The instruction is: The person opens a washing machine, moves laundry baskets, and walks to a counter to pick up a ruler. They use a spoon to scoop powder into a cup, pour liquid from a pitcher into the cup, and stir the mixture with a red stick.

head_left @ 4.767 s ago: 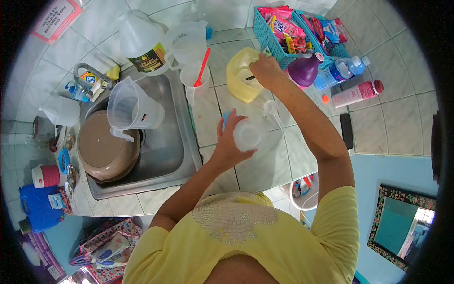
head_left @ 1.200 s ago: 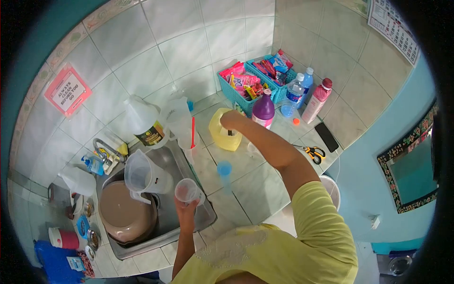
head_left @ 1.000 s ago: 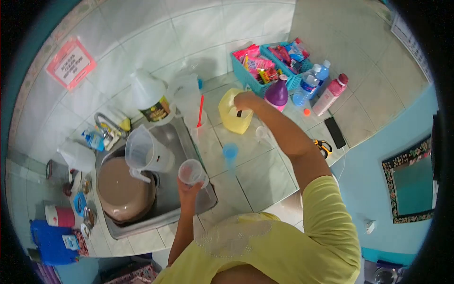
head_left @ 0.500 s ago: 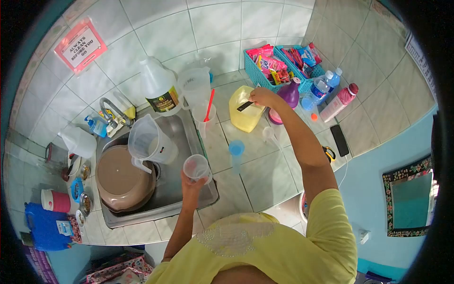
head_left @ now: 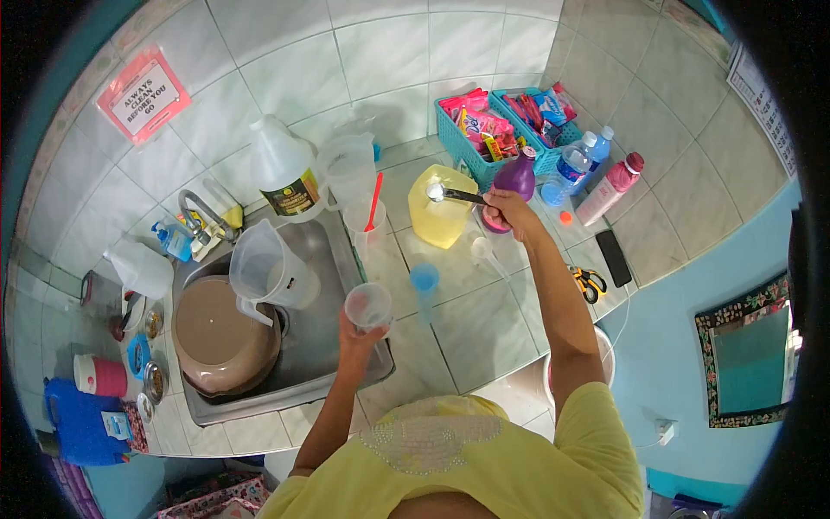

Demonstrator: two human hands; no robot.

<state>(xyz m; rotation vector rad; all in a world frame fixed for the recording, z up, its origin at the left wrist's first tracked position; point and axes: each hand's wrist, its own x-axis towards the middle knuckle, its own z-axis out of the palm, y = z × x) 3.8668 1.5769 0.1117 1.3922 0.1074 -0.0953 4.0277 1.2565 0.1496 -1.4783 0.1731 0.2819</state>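
Counts, sink as reference. In/over it: 1 brown basin, 1 clear pitcher, 1 clear cup. Far edge: 1 faucet, 1 labelled jug, 1 more pitcher. Right of it — 1 cup with red stick, 1 yellow container, 1 black-handled spoon, 1 clear scoop, 1 small blue cup. Farther right — 2 teal baskets, 4 bottles, 1 phone, 1 scissors.
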